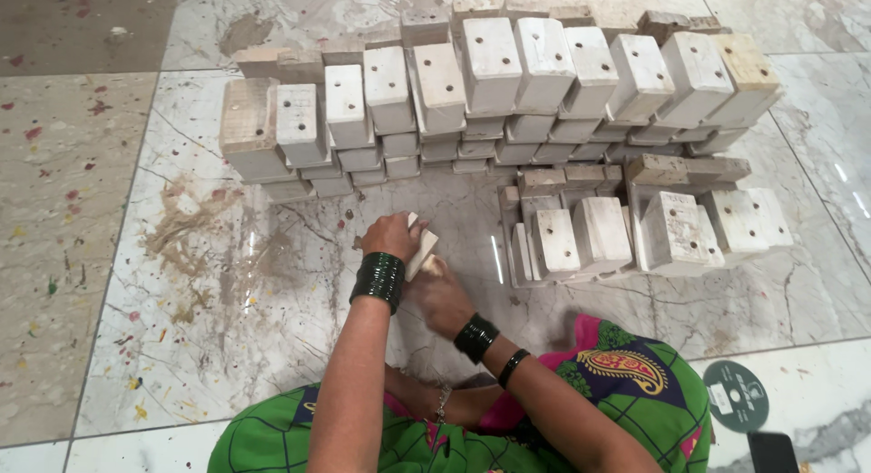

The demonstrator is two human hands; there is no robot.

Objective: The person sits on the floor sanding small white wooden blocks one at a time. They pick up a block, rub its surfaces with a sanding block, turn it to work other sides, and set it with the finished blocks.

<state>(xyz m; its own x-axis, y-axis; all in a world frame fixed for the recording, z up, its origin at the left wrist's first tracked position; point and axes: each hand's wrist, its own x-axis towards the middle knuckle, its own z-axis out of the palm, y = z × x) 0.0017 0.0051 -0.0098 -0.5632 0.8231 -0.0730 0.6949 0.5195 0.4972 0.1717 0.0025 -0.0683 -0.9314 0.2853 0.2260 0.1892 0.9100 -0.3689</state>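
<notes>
While the left hand [390, 237] grips a small wooden block [422, 253], the right hand [438, 294] closes beneath it.

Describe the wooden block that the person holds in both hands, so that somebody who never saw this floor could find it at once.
Start at the long stack of white wooden blocks on the marble floor. In front of its middle, the left hand and right hand grip one small pale block. It alone is off the floor, tilted, apart from every pile.
</notes>
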